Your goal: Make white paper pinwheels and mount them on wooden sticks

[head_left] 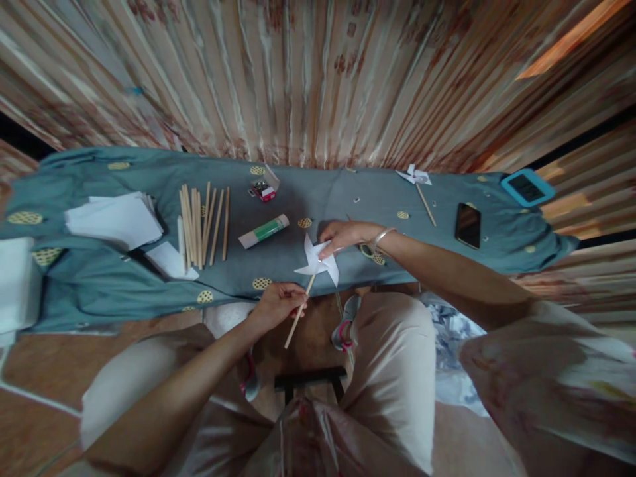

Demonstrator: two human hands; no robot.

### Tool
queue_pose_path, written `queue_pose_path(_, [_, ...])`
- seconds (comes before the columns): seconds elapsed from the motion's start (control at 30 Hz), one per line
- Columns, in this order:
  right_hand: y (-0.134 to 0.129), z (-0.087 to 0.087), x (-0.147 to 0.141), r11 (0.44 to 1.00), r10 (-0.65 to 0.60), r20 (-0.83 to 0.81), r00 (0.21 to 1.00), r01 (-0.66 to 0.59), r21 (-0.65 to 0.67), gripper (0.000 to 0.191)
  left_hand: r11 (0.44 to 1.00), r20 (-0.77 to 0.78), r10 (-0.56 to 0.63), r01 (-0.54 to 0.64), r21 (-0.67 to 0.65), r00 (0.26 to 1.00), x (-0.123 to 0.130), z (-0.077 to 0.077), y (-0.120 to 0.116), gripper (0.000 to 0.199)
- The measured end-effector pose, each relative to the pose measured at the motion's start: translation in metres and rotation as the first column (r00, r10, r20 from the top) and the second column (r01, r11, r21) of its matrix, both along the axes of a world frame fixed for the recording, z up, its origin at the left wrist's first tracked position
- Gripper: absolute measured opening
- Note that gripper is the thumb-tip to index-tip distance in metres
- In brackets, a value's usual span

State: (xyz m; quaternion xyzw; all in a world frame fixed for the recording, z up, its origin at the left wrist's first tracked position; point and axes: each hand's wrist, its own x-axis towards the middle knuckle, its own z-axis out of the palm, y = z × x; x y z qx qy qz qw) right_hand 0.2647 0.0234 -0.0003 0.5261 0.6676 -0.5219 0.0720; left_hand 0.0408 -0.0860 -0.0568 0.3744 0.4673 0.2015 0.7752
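Note:
A white paper pinwheel is fixed on a thin wooden stick at the table's front edge. My left hand is closed round the stick below the blades. With bent fingers, my right hand grips the pinwheel from its upper right side, fingertips on a blade close to the centre. The exact finger contact there is partly hidden. Beside my right wrist lies a pair of scissors, partly covered by the arm. Left of the pinwheel is a green and white glue stick.
Several wooden sticks lie left of the glue, near stacked white paper. A small red box sits behind. Toward the right are another pinwheel, a phone and a blue-framed clock. Curtains hang behind the cloth-covered table.

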Motion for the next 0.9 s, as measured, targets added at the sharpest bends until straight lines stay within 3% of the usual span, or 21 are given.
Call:
queue_pose_path(0.1, [-0.003,0.003,0.012,0.972,-0.234,-0.150,0.961,0.227,-0.063,0.032,1.000,0.000,0.010,-0.010,0.021,1.000,0.001,0.003,0.005,0.021])
queue_pose_path(0.2, [-0.009,0.002,0.021,0.862,-0.497,-0.341,0.798,0.500,-0.086,0.036,0.997,0.017,0.015,-0.016,0.069,1.000,0.004,0.010,0.013,0.021])
queue_pose_path(0.33, [-0.020,-0.008,0.027,0.573,-0.710,-0.579,0.400,0.807,-0.145,0.036,0.992,0.011,0.075,-0.076,0.099,0.997,0.014,0.019,0.024,0.021])
queue_pose_path(0.4, [-0.024,-0.015,0.026,0.448,-0.717,-0.664,0.212,0.870,-0.205,0.036,0.989,0.009,0.105,-0.106,0.108,0.994,0.021,0.022,0.029,0.024])
queue_pose_path(0.47, [-0.028,-0.022,0.024,0.364,-0.705,-0.707,0.057,0.885,-0.291,0.039,0.984,0.020,0.136,-0.138,0.116,0.990,0.027,0.024,0.034,0.028])
queue_pose_path(0.57, [-0.032,-0.031,0.018,0.329,-0.675,-0.736,-0.047,0.874,-0.358,0.044,0.975,0.036,0.188,-0.191,0.115,0.981,0.034,0.026,0.041,0.032])
queue_pose_path(0.73, [-0.040,-0.041,0.006,0.335,-0.641,-0.764,-0.076,0.868,-0.367,0.043,0.965,0.064,0.222,-0.228,0.127,0.973,0.043,0.027,0.048,0.035])
queue_pose_path(0.9, [-0.040,-0.038,0.004,0.380,-0.602,-0.796,-0.061,0.855,-0.353,0.040,0.959,0.071,0.237,-0.245,0.143,0.969,0.049,0.021,0.047,0.039])
